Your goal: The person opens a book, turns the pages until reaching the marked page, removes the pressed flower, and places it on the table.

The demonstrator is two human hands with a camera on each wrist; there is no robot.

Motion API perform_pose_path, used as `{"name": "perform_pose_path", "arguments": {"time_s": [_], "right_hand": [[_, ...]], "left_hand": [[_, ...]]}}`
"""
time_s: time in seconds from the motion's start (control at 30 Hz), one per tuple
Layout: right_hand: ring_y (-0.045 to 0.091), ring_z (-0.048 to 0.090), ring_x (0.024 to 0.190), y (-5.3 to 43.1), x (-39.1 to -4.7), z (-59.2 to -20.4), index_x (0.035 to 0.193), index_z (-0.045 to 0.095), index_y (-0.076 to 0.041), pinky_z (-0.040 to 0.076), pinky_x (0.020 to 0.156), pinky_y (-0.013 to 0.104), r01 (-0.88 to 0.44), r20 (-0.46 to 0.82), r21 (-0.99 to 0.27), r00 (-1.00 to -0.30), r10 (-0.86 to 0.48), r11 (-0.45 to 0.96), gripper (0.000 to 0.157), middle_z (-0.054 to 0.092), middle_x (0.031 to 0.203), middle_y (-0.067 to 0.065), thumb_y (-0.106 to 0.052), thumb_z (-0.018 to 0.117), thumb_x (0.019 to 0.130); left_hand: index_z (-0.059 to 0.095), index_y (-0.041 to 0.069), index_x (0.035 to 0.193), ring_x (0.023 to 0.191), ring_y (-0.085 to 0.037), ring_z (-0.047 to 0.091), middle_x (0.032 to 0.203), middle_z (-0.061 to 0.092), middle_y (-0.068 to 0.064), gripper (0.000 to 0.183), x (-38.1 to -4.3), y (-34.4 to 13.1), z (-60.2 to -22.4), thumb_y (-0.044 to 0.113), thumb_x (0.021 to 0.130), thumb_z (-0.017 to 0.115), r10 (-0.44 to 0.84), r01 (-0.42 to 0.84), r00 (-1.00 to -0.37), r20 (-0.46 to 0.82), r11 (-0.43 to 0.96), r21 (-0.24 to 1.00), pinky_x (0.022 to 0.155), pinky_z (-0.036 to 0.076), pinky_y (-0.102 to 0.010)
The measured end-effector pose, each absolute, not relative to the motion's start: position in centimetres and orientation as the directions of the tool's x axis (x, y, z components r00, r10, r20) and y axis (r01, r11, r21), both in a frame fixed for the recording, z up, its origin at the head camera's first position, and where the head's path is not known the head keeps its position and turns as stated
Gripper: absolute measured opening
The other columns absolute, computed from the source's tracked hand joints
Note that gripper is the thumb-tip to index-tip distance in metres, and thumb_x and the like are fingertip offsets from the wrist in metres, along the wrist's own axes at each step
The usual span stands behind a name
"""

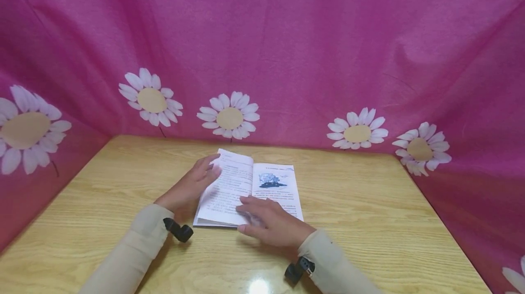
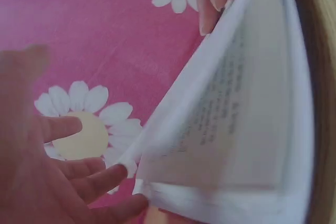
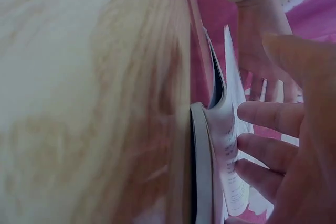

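Observation:
An open book (image 1: 229,184) lies on the wooden table, printed text on its left page and a blue picture (image 1: 272,181) above text on its right page. My left hand (image 1: 194,184) is at the left page's outer edge; in the left wrist view, fingertips (image 2: 137,201) of its spread fingers meet the edge of the raised pages (image 2: 231,108). The right hand (image 1: 275,221) reaches over the lower middle of the book. In the right wrist view its fingers (image 3: 270,150) are extended, tips against the page (image 3: 233,156) near the fold.
The wooden table (image 1: 369,221) runs back to a pink cloth (image 1: 287,57) with white daisies, which hangs behind and at both sides. A small black camera is strapped to each wrist, one on the left (image 1: 178,230) and one on the right (image 1: 299,270).

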State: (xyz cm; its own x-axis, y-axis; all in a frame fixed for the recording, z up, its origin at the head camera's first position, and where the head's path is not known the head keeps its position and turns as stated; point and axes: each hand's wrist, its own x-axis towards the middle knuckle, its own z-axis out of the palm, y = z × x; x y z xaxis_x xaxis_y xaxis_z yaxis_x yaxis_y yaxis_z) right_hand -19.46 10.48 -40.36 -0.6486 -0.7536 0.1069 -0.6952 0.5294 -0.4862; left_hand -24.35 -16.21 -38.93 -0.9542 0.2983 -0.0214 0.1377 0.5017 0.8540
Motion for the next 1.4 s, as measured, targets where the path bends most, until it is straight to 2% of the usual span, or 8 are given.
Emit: {"name": "perform_pose_path", "arguments": {"time_s": [0.17, 0.23, 0.33, 0.43, 0.7, 1.03, 1.2, 1.4], "right_hand": [[0.022, 0.028, 0.143, 10.4, -19.3, -40.5, 0.143, 0.048, -0.02, 0.023, 0.112, 0.055, -0.707, 0.103, -0.445, -0.649, -0.753, 0.549, 0.063, 0.034, 0.154, 0.001, -0.061, 0.045, 0.094], [0.022, 0.027, 0.143, 10.4, -19.3, -40.5, 0.143, 0.048, -0.02, 0.023, 0.112, 0.056, -0.713, 0.106, -0.435, -0.647, -0.755, 0.55, 0.064, 0.034, 0.154, 0.001, -0.062, 0.045, 0.094], [0.022, 0.026, 0.144, 10.3, -19.2, -40.5, 0.144, 0.046, -0.02, 0.022, 0.112, 0.057, -0.716, 0.103, -0.427, -0.646, -0.757, 0.553, 0.066, 0.033, 0.155, 0.001, -0.063, 0.045, 0.093], [0.021, 0.025, 0.144, 10.2, -19.3, -40.5, 0.145, 0.044, -0.021, 0.021, 0.112, 0.056, -0.711, 0.094, -0.426, -0.649, -0.755, 0.559, 0.068, 0.033, 0.155, 0.0, -0.064, 0.044, 0.093], [0.021, 0.025, 0.144, 10.2, -19.4, -40.5, 0.145, 0.045, -0.019, 0.022, 0.111, 0.057, -0.717, 0.09, -0.424, -0.641, -0.762, 0.553, 0.069, 0.033, 0.155, 0.0, -0.064, 0.043, 0.093], [0.02, 0.027, 0.143, 10.5, -19.6, -40.2, 0.145, 0.045, -0.018, 0.023, 0.113, 0.051, -0.686, 0.086, -0.494, -0.649, -0.755, 0.534, 0.066, 0.034, 0.154, 0.0, -0.061, 0.045, 0.095], [0.018, 0.026, 0.143, 11.3, -20.1, -40.2, 0.147, 0.042, -0.021, 0.021, 0.114, 0.049, -0.627, 0.059, -0.519, -0.704, -0.708, 0.581, 0.07, 0.032, 0.155, -0.002, -0.064, 0.045, 0.093], [0.023, 0.023, 0.144, 13.1, -21.4, -40.3, 0.148, 0.039, -0.017, 0.018, 0.115, 0.051, -0.545, 0.034, -0.485, -0.793, -0.608, 0.684, 0.077, 0.028, 0.157, 0.007, -0.065, 0.051, 0.089]], "left_hand": [[0.025, 0.024, 0.153, 0.147, -0.036, 0.004, 0.162, 0.005, -0.01, 0.088, -24.0, -15.5, -38.8, 0.055, 0.083, 0.068, 0.431, 0.353, -0.901, 0.05, 0.659, 0.664, 0.108, 0.015, -0.068], [0.026, 0.017, 0.153, 0.146, -0.038, 0.002, 0.161, 0.006, -0.015, 0.093, -23.8, -15.3, -38.8, 0.05, 0.081, 0.073, 0.501, 0.432, -0.863, 0.055, 0.679, 0.594, 0.11, 0.013, -0.065], [0.025, 0.011, 0.153, 0.146, -0.039, 0.0, 0.161, 0.006, -0.017, 0.098, -23.5, -15.1, -39.0, 0.045, 0.078, 0.077, 0.556, 0.472, -0.831, 0.022, 0.682, 0.558, 0.113, 0.009, -0.061], [0.022, 0.012, 0.154, 0.147, -0.035, -0.003, 0.162, 0.004, -0.013, 0.101, -23.2, -14.9, -39.2, 0.045, 0.078, 0.078, 0.559, 0.447, -0.828, -0.038, 0.7, 0.557, 0.115, 0.007, -0.056], [0.017, 0.015, 0.156, 0.148, -0.032, -0.001, 0.162, 0.001, -0.01, 0.104, -22.5, -14.8, -39.6, 0.048, 0.077, 0.077, 0.535, 0.37, -0.832, -0.146, 0.731, 0.573, 0.115, 0.01, -0.056], [0.018, 0.017, 0.156, 0.148, -0.032, 0.0, 0.162, 0.001, -0.01, 0.104, -22.7, -14.8, -40.2, 0.052, 0.077, 0.075, 0.532, 0.362, -0.832, -0.156, 0.734, 0.575, 0.115, 0.012, -0.057], [0.019, 0.019, 0.156, 0.148, -0.032, 0.001, 0.162, 0.002, -0.009, 0.103, -22.7, -14.7, -40.2, 0.052, 0.076, 0.076, 0.523, 0.347, -0.835, -0.17, 0.742, 0.574, 0.114, 0.013, -0.057], [0.019, 0.018, 0.156, 0.148, -0.031, 0.001, 0.162, 0.003, -0.01, 0.103, -22.7, -14.5, -40.5, 0.052, 0.077, 0.075, 0.511, 0.346, -0.838, -0.191, 0.768, 0.54, 0.115, 0.012, -0.055]]}}
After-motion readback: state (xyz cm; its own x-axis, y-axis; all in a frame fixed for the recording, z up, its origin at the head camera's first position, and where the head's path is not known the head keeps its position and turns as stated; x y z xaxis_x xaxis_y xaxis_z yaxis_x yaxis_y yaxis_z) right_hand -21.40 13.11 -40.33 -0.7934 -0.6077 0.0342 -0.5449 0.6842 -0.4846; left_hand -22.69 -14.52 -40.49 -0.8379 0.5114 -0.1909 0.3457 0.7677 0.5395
